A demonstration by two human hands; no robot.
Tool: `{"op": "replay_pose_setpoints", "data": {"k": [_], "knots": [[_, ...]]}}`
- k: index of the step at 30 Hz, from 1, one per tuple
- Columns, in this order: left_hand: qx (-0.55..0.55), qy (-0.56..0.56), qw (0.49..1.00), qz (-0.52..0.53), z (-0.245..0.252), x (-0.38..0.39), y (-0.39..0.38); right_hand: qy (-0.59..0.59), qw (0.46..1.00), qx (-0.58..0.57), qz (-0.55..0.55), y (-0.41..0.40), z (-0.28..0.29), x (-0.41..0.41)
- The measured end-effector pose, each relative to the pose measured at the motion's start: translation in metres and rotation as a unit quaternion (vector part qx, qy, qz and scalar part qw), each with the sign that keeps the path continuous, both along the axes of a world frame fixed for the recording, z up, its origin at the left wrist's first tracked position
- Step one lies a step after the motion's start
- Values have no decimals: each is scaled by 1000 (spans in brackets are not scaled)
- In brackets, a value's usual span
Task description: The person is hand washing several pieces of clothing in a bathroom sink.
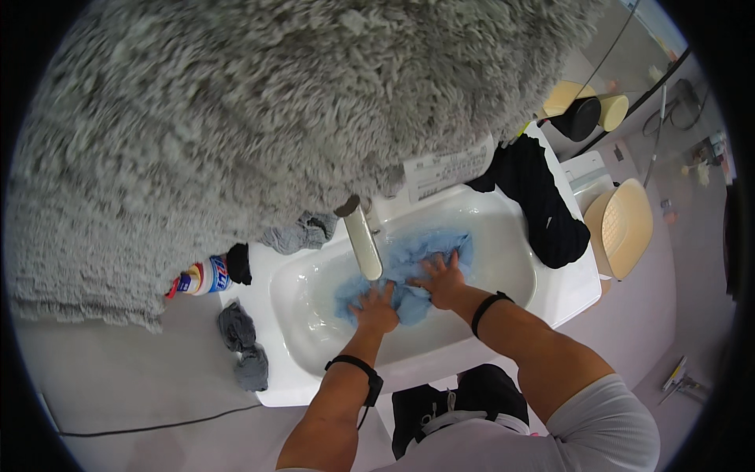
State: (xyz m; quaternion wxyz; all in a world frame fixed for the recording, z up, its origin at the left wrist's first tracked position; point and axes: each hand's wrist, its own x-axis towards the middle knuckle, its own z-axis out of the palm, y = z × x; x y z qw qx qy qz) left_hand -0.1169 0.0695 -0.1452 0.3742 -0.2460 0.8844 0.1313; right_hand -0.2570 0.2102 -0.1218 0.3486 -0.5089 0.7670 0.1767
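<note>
A light blue cloth (407, 259) lies spread in the shallow water of a white washbasin (504, 224). My left hand (377, 310) rests on its lower left part, fingers spread and pointing away from me. On the right side of the cloth, my right hand (445, 282) lies palm down, also with fingers apart. Neither hand visibly grips the fabric. Between and beyond the hands, the metal faucet (364, 242) reaches over the basin, its spout end close to my left fingertips. The undersides of both hands are hidden.
Shaggy grey fabric (283, 106) hangs over the far side. Black cloth (542, 206) drapes the right rim. Grey cloths (239, 330) and a labelled bottle (212, 275) stand left; another grey cloth (304, 232) lies behind. A white printed item (449, 169) and a beige tub (628, 230) sit beyond.
</note>
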Motion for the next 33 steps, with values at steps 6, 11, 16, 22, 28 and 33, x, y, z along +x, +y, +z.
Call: {"op": "replay_pose_setpoints", "data": {"k": [6,11,16,22,28,33], "knots": [[23,-142,989,41,10,-27,2,-2,999,53,4,-8,-14,5],[103,-56,993,31,17,-20,-14,-60,992,-103,-40,20,-22,-27],[295,123,917,237,-8,45,-70,-353,853,-221,-315,44,36,-62],[43,264,963,21,65,16,-3,-400,825,-339,-213,56,143,-36],[283,360,859,228,106,31,-24,-183,882,-417,-120,76,215,-64],[185,457,850,186,221,51,-43,51,920,-386,-46,78,259,-71]]}}
